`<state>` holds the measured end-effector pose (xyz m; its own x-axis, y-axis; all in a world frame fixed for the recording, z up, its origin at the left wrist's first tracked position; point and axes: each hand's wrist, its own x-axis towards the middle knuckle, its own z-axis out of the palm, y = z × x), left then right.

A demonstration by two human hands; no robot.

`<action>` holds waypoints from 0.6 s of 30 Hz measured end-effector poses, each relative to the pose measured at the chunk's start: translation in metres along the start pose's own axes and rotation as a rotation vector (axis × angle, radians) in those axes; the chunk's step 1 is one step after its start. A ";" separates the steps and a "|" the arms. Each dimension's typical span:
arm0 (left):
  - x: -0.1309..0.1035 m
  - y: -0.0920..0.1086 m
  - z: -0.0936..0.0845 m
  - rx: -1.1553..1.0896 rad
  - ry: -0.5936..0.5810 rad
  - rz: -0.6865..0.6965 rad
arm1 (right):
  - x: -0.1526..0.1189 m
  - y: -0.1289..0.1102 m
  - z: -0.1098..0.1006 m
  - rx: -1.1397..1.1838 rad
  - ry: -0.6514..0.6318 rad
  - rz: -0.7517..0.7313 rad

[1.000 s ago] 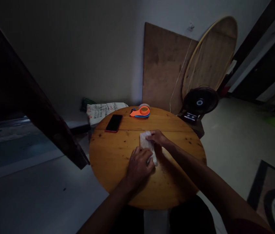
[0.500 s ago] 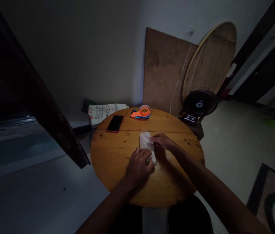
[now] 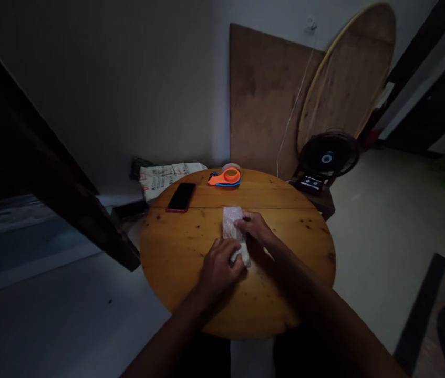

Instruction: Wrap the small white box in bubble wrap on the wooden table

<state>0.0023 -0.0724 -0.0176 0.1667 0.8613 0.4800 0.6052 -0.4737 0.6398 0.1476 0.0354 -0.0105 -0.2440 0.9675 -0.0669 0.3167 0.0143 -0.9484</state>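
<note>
A narrow, whitish piece of bubble wrap (image 3: 230, 219) lies on the round wooden table (image 3: 175, 257) in front of me. What it may contain cannot be made out. My left hand (image 3: 220, 261) curls over its lower left part, with thumb and fingers closed on the wrap. From the right, my right hand (image 3: 254, 227) pinches the wrap's right edge partway up. The inner fingers of both hands are partly hidden.
Toward the table's far edge are an orange and blue tape dispenser (image 3: 226, 177) and a dark phone (image 3: 182, 197) with a red edge. A black fan (image 3: 327, 157) stands beyond the right side. Boards (image 3: 264, 89) lean against the wall.
My right fingers have moved slightly inward onto the wrap's right edge, and my left fingers have shifted a little on its lower part. The camera view has tilted slightly.
</note>
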 end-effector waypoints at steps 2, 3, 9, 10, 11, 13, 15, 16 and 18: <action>0.000 -0.001 0.001 -0.014 0.010 -0.001 | -0.001 -0.002 -0.001 0.072 0.022 -0.066; 0.000 -0.002 0.002 -0.019 0.015 -0.002 | -0.001 -0.003 -0.001 0.102 0.031 -0.100; -0.003 -0.002 0.003 -0.017 0.045 -0.030 | -0.011 -0.017 -0.003 0.213 -0.040 -0.156; -0.003 -0.002 0.003 -0.017 0.047 -0.032 | -0.015 -0.020 -0.003 0.221 -0.056 -0.150; -0.003 -0.002 0.002 -0.017 0.045 -0.027 | -0.019 -0.023 -0.003 0.222 -0.069 -0.147; -0.003 -0.002 0.001 -0.010 0.040 -0.022 | -0.026 -0.027 -0.003 0.214 -0.096 -0.160; -0.003 -0.001 0.000 0.006 0.041 -0.027 | -0.030 -0.028 -0.003 0.218 -0.115 -0.173; -0.003 -0.001 0.000 0.016 0.047 -0.037 | -0.032 -0.029 -0.002 0.225 -0.123 -0.175; -0.004 0.000 0.000 0.042 0.069 -0.067 | -0.035 -0.029 -0.002 0.234 -0.138 -0.175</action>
<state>0.0015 -0.0763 -0.0191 0.0721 0.8753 0.4782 0.6453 -0.4065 0.6468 0.1484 0.0012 0.0203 -0.4033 0.9118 0.0776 0.0435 0.1038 -0.9936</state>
